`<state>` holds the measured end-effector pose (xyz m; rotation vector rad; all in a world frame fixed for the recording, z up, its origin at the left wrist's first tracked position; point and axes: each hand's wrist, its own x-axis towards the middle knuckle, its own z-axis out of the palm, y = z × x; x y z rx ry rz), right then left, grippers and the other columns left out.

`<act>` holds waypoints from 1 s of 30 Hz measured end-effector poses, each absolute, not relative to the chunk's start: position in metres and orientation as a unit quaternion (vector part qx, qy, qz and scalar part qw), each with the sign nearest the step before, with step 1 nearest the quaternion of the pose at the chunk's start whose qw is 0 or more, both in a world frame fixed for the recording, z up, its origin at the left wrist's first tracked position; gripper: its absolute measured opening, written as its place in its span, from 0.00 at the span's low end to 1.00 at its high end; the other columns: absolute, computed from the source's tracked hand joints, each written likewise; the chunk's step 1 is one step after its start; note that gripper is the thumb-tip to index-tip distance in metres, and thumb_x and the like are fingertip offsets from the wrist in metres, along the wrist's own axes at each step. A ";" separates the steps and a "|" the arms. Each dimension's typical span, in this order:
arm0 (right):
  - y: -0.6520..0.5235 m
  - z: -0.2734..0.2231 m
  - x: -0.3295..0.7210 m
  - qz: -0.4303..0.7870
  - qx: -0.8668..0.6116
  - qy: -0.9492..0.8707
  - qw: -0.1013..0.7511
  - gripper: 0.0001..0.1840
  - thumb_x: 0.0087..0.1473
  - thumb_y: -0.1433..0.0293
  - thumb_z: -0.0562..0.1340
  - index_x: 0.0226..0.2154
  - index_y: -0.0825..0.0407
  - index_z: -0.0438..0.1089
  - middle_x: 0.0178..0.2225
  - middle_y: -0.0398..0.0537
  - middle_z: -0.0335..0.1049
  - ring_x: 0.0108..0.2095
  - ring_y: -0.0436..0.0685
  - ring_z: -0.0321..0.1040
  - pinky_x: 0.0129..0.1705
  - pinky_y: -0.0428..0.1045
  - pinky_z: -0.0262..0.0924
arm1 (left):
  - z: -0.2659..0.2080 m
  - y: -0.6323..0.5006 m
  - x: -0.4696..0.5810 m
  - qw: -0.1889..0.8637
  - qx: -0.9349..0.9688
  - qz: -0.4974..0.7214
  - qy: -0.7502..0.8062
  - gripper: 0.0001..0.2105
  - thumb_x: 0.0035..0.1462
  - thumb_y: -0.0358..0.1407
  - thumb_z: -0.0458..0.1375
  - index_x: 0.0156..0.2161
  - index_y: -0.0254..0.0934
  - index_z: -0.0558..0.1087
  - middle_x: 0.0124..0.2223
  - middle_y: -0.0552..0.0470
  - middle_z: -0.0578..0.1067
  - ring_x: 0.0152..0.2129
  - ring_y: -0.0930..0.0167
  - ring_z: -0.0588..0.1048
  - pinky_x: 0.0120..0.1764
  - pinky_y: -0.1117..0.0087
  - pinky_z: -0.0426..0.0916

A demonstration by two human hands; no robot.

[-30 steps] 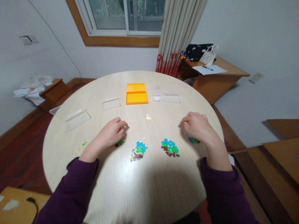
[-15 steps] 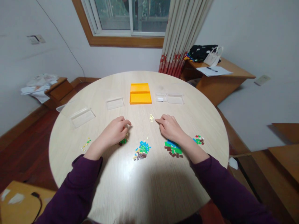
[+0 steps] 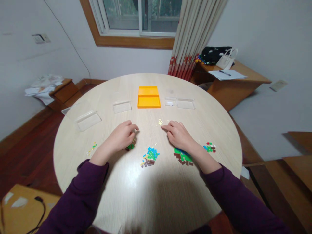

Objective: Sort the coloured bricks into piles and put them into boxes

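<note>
My right hand (image 3: pixel 178 132) rests on the table with its index finger stretched out. The fingertip is at the near edge of a small cluster of pale yellow pieces (image 3: pixel 160 122), and the other fingers are curled under. To the left, my left hand (image 3: pixel 123 134) hovers or rests over the tabletop, index finger bent forward and apart from the thumb, nothing visible in it. It partly hides a small green and brown pile (image 3: pixel 131 146). Flat green and brown tiles (image 3: pixel 183 156) lie partly under my right wrist. Between the hands is a pile of tiny blue, green and brown pieces (image 3: pixel 151 156).
An open orange case (image 3: pixel 149 102) stands at the back of the round table (image 3: pixel 136 201). Clear plastic boxes (image 3: pixel 122 107) flank it, with another box (image 3: pixel 89 121) farther left. Small loose pieces lie at left (image 3: pixel 92 148) and red, green and blue ones (image 3: pixel 210 147) at right.
My right fingertip has shifted left, from beside the yellow cluster to its near edge, and the cluster looks tighter. My left hand has hardly moved. The whole view has shifted slightly.
</note>
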<state>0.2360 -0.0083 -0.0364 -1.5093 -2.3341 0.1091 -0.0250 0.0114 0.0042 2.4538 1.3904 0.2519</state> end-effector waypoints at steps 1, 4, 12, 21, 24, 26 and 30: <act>-0.008 -0.035 0.236 0.037 -0.543 -0.820 0.178 0.23 0.54 0.79 0.50 0.45 0.54 0.75 0.35 0.54 0.68 0.39 0.59 0.62 0.42 0.52 0.50 | 0.004 0.012 -0.025 0.156 0.856 0.088 0.484 0.18 0.54 0.25 0.46 0.44 0.31 0.75 0.39 0.43 0.71 0.39 0.65 0.72 0.47 0.62 0.67; -0.008 -0.031 0.239 0.019 -0.588 -0.791 0.166 0.23 0.55 0.78 0.49 0.47 0.55 0.74 0.35 0.56 0.69 0.38 0.60 0.62 0.41 0.53 0.50 | 0.001 0.013 -0.027 0.153 0.859 0.096 0.479 0.18 0.54 0.25 0.46 0.44 0.32 0.75 0.39 0.44 0.71 0.39 0.65 0.72 0.47 0.61 0.67; 0.001 -0.033 0.249 0.005 -0.654 -0.749 0.105 0.29 0.54 0.77 0.49 0.58 0.58 0.65 0.39 0.61 0.70 0.39 0.63 0.63 0.41 0.54 0.53 | -0.001 0.013 -0.027 0.153 0.861 0.102 0.473 0.18 0.54 0.25 0.46 0.44 0.32 0.75 0.38 0.44 0.71 0.38 0.65 0.72 0.46 0.60 0.68; -0.008 -0.031 0.240 0.109 -0.519 -0.821 0.209 0.23 0.54 0.79 0.50 0.45 0.53 0.76 0.34 0.53 0.69 0.38 0.59 0.65 0.43 0.54 0.57 | -0.002 0.012 -0.026 0.148 0.865 0.105 0.469 0.18 0.54 0.25 0.46 0.45 0.33 0.74 0.39 0.45 0.71 0.39 0.66 0.72 0.46 0.63 0.67; -0.011 -0.028 0.239 0.105 -0.528 -0.815 0.215 0.23 0.54 0.79 0.50 0.44 0.54 0.76 0.33 0.53 0.68 0.39 0.59 0.65 0.44 0.54 0.57 | 0.000 0.012 -0.027 0.153 0.860 0.099 0.477 0.18 0.55 0.25 0.46 0.45 0.31 0.74 0.39 0.44 0.71 0.39 0.65 0.72 0.47 0.62 0.66; -0.014 -0.026 0.238 0.106 -0.527 -0.817 0.209 0.22 0.54 0.79 0.50 0.44 0.55 0.77 0.33 0.54 0.68 0.39 0.59 0.64 0.45 0.55 0.57 | 0.001 0.012 -0.027 0.156 0.859 0.092 0.480 0.18 0.55 0.25 0.46 0.45 0.31 0.75 0.39 0.44 0.71 0.39 0.65 0.71 0.47 0.62 0.66; -0.017 -0.024 0.234 0.109 -0.520 -0.823 0.199 0.22 0.54 0.78 0.51 0.42 0.55 0.77 0.33 0.54 0.68 0.39 0.60 0.64 0.44 0.55 0.56 | 0.003 0.008 -0.023 0.164 0.866 0.087 0.464 0.22 0.55 0.26 0.45 0.53 0.31 0.72 0.39 0.45 0.69 0.41 0.65 0.70 0.49 0.62 0.65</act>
